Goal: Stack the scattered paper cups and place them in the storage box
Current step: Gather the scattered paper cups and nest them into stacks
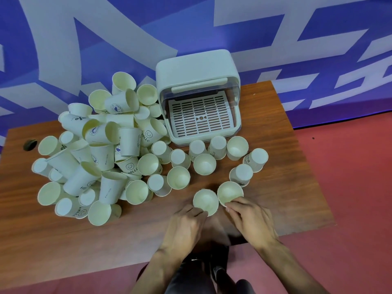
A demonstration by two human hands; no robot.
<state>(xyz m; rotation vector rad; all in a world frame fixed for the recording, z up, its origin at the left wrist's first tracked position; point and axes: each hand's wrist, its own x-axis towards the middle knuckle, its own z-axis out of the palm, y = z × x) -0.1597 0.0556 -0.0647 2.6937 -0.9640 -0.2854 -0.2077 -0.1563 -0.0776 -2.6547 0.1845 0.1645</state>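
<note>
The left hand (186,221) pinched the left cup (205,201) by its rim, the right hand (250,219) the right cup (230,193); stacking seemed barely begun, needing one nested inside the other

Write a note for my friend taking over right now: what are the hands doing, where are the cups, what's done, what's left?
Left hand holds the near-left cup by its rim; right hand holds the near-right cup.
Both stand upright, side by side on the table.
The cup pile lies left of the storage box; loose cups stand in front of it.
Done: box open, tray empty, no cups inside.
Left: stack all cups, put them in the box.
</note>
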